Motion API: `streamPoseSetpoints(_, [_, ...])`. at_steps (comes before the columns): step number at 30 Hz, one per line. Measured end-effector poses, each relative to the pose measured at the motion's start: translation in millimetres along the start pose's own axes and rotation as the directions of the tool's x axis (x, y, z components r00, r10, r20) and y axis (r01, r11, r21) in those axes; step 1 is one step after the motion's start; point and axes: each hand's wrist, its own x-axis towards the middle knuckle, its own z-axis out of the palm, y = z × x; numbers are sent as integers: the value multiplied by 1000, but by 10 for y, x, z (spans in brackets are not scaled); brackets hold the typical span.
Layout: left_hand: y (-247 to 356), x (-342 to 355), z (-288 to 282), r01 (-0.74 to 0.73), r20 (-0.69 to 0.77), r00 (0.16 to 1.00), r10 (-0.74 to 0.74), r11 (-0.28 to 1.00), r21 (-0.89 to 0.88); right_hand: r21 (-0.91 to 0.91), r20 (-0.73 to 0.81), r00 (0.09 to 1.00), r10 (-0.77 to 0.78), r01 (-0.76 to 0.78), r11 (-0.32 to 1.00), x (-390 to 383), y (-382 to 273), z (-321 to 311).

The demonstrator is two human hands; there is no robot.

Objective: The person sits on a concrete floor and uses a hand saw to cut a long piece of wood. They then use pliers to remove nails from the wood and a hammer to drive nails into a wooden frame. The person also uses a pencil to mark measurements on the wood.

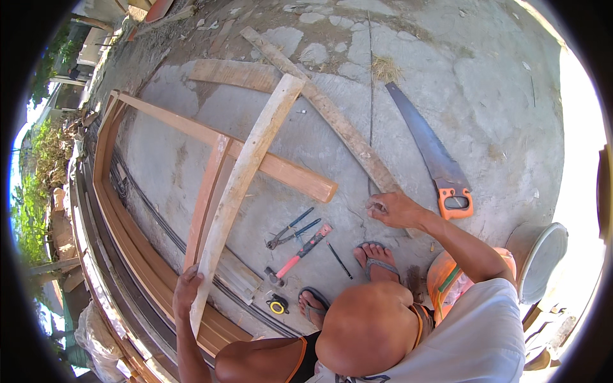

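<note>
My left hand [186, 288] is closed round the near end of a long pale wooden board [246, 172], which slants away over a reddish timber frame [191, 124]. My right hand [394, 210] hovers over or rests on the near part of a second, weathered board [341, 131]; I cannot tell which. Its fingers are curled together, and anything between them is too small or hidden to name. To the right of that hand lies a handsaw [434, 147] with an orange handle. Between my arms are pincers [290, 231], a red-handled hammer [297, 256], a dark pencil [339, 260] and a yellow-black tape measure [277, 304].
Another flat board [233, 74] lies across the far side of the concrete floor [472, 83]. A grey bucket [541, 262] and an orange container [447, 268] stand close on my right. Stacked timbers [121, 255] run along the left. My sandalled feet [381, 258] are near the tools.
</note>
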Motion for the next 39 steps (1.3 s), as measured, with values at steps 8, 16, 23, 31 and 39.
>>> streamPoseSetpoints(8, [153,-5,349,-211,-96,954,285,861,462,38,86,996,23,-26,999,-12,-61,28])
streamPoseSetpoints(16, [12,-13,325,-81,-169,953,250,753,654,144,15,995,-98,95,985,-27,-150,-22])
streamPoseSetpoints(23, [14,-417,250,-62,-68,992,110,864,499,227,-7,992,-123,122,966,-106,-145,-175])
streamPoseSetpoints(31, [-38,-291,252,-18,-103,990,91,830,557,234,-19,989,-146,147,961,-141,-209,-309])
streamPoseSetpoints(39, [83,-200,509,-18,-176,968,181,744,668,232,-91,989,-116,134,963,-206,-201,-331])
